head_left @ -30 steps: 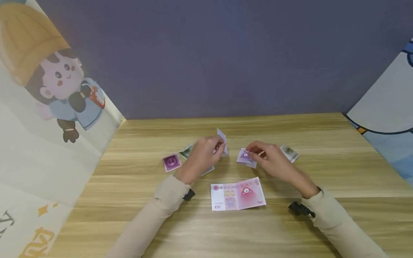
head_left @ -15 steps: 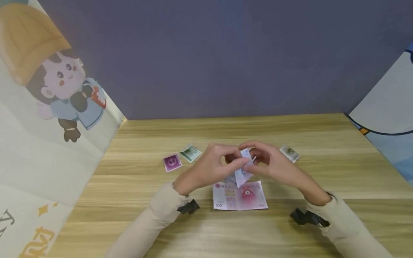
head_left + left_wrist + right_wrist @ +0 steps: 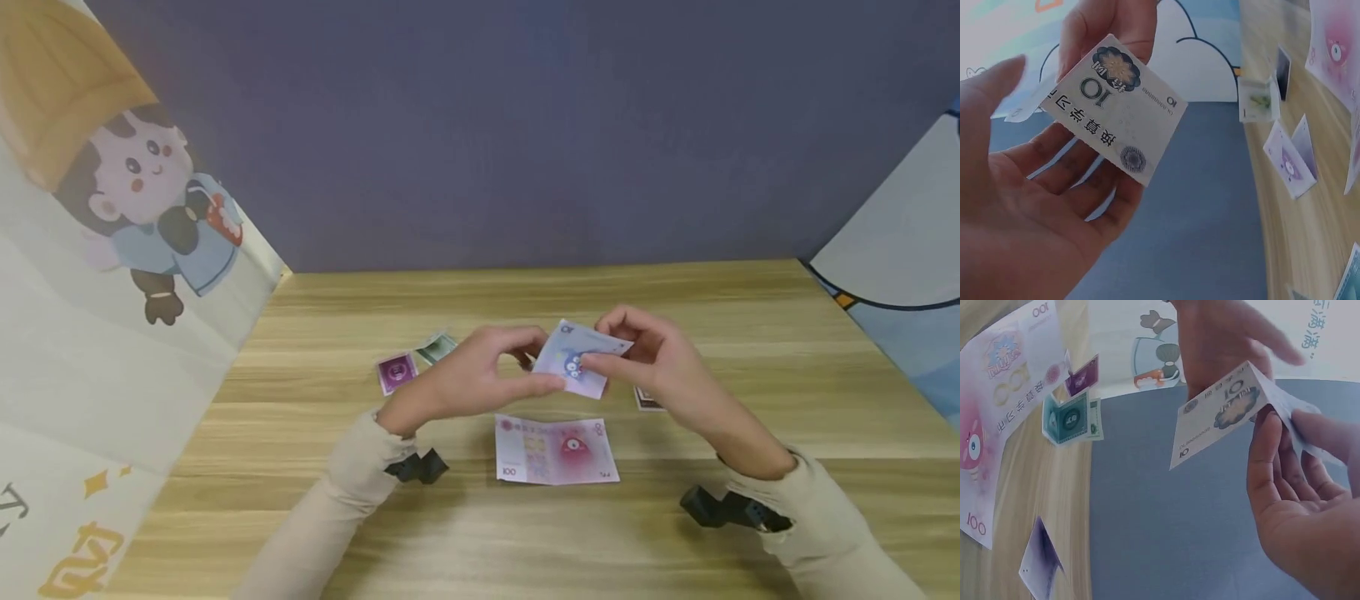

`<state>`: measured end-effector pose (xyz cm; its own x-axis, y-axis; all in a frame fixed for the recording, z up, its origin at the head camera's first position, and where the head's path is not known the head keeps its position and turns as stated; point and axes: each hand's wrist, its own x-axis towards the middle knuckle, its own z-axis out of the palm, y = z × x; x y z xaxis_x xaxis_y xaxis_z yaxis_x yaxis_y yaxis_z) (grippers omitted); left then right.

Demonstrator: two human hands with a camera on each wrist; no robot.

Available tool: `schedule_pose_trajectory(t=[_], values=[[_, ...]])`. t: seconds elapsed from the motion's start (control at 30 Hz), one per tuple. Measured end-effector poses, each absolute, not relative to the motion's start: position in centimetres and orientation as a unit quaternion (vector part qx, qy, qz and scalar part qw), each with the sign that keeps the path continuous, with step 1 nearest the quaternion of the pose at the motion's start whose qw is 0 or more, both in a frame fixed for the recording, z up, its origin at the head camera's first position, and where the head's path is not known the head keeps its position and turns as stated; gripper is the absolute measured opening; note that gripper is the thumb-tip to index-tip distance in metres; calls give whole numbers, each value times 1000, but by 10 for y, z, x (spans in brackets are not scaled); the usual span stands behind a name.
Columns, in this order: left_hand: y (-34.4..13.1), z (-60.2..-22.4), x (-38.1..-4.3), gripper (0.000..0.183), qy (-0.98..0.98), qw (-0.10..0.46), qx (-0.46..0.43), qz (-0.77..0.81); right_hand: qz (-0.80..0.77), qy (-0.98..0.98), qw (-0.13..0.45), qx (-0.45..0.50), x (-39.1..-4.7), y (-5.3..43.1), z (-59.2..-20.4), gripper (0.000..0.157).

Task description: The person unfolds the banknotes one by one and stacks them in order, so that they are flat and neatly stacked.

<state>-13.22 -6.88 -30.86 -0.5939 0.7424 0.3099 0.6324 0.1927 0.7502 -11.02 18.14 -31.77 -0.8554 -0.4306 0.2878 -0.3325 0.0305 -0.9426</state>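
Note:
My right hand (image 3: 660, 367) pinches a folded blue-and-white 10 play banknote (image 3: 566, 348) between thumb and fingers, held up above the table. At the note's left side is my left hand (image 3: 491, 371); in the left wrist view its fingers (image 3: 1079, 162) lie behind the note with the thumb standing apart. The right wrist view shows the note bent along a crease (image 3: 1219, 415), its printed 10 side tilted outward. Below both hands lies a pink 100 play banknote (image 3: 555, 450), creased in the middle.
To the left on the wooden table (image 3: 315, 467) lie a small purple note (image 3: 397, 372) and a folded green note (image 3: 437, 347). Another small note (image 3: 648, 400) shows partly behind my right hand. A folded lilac note (image 3: 1291, 159) stands tented. A dark blue panel (image 3: 480, 142) rises behind.
The left hand has brought a note rightward to the right hand, and both have handled its fold. The note is now turned flatter, and the left thumb has come away from it.

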Motion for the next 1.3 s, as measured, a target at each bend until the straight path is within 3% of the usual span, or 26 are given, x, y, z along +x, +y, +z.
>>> schedule_pose_trajectory(t=[0.27, 0.67, 0.97, 1.3], values=[[-75, -305, -136, 17, 806, -10, 424, 413, -664, 711, 3, -233, -114, 179, -311, 16], [-82, -328, -133, 8, 780, 63, 396, 480, -621, 753, 8, -218, -112, 183, -330, 33], [-78, -340, -132, 9, 795, 68, 386, 462, -577, 786, 49, -217, -115, 189, -347, 21], [-68, -353, -138, 8, 826, 96, 352, 430, -536, 821, 95, -172, -118, 193, -358, 25]])
